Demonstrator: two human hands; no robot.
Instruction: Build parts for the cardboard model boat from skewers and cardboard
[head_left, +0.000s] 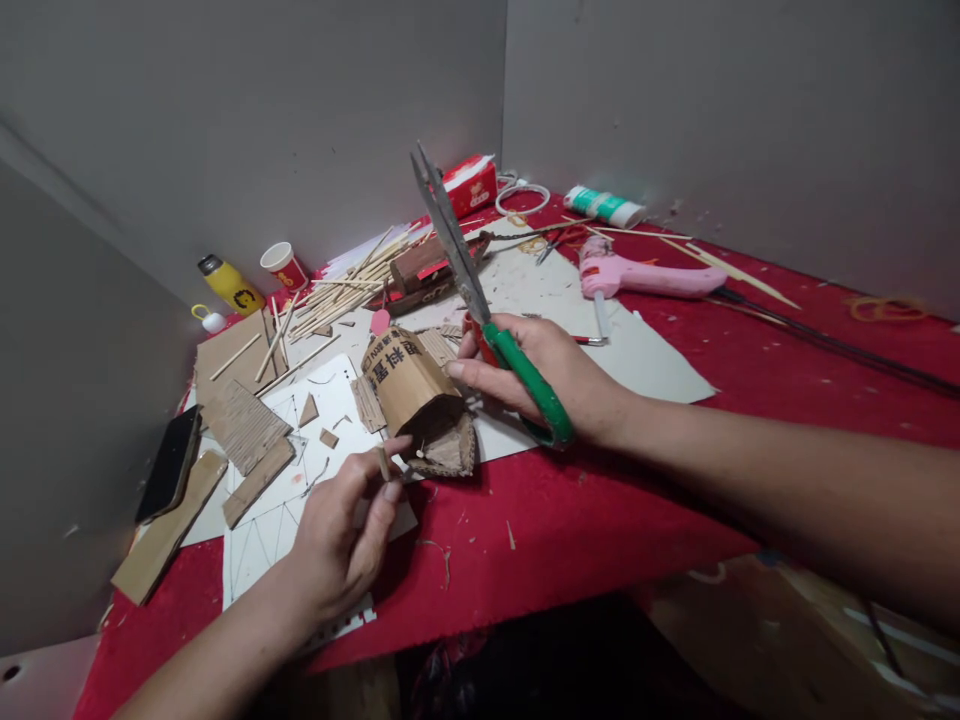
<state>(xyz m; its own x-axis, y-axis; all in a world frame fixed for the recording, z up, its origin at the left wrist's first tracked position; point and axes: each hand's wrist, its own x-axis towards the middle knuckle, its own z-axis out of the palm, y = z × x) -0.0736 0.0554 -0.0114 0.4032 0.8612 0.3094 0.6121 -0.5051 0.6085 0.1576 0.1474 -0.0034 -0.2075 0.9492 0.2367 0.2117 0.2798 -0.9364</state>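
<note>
My right hand (536, 375) is closed around a pair of scissors (461, 255) with one green and one red handle, its blades pointing up and nearly together. Between thumb and finger of my left hand (349, 515) is a small tan strip (383, 462), either cardboard or wood; I cannot tell which. A model boat of cardboard (412, 380) with a curved, printed roof sits between both hands. Its pointed end faces me, and a fingertip of my left hand is close beside it. White paper with pencilled triangles (255, 540) lies under the left forearm.
Behind stand a second, darker boat model (420, 275), thin sticks (337, 295), a paper cup (283, 265) and a yellow bottle (229, 285). A pink glue gun (645, 278) with its cord lies right. Cardboard scraps (247, 425) and a phone (169, 465) lie left on the red cloth (480, 580).
</note>
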